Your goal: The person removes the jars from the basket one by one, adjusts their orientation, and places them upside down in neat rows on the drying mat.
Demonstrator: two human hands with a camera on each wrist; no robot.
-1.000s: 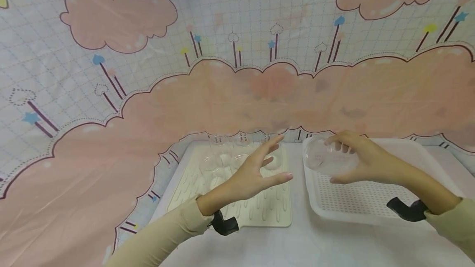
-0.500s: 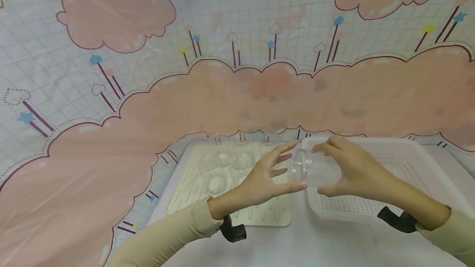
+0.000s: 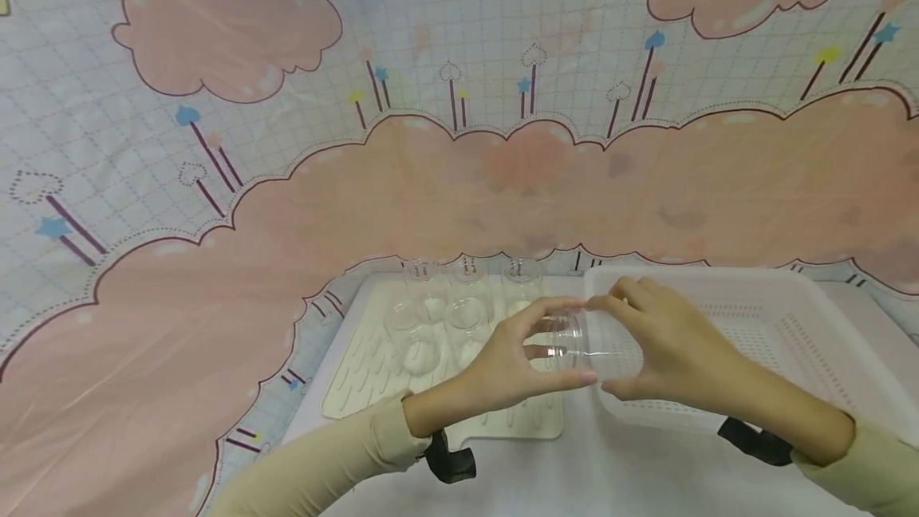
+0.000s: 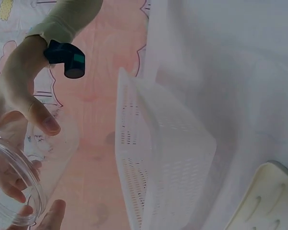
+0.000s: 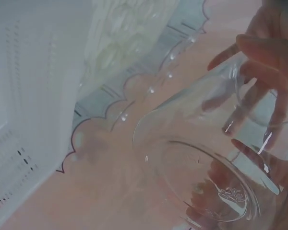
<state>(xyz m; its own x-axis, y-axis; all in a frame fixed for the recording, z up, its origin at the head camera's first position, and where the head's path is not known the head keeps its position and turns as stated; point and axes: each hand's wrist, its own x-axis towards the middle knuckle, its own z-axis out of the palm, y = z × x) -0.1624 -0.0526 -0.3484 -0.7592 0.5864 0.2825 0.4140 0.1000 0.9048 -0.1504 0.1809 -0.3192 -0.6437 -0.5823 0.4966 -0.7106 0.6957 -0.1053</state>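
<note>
A clear jar (image 3: 610, 349) lies on its side in the air between both hands. My left hand (image 3: 510, 353) grips it round the threaded mouth, fingers above and thumb below. My right hand (image 3: 678, 345) holds it near the base end, thumb below and fingers curved over the top. In the left wrist view the open mouth's ring (image 4: 26, 177) faces the camera at lower left. The right wrist view shows the jar's round bottom (image 5: 201, 177) with small raised marks, and fingers seen through the wall.
A white perforated basket (image 3: 761, 409) stands on the right of the white table (image 3: 610, 477). To the left lies a cream ribbed mat (image 3: 352, 389) bearing several clear jars (image 3: 467, 313), partly behind my left hand. A patterned cloth (image 3: 459, 182) hangs at the back.
My right hand has brought the jar left and down from over the basket. My left hand has moved right to meet it and now grips the mouth.
</note>
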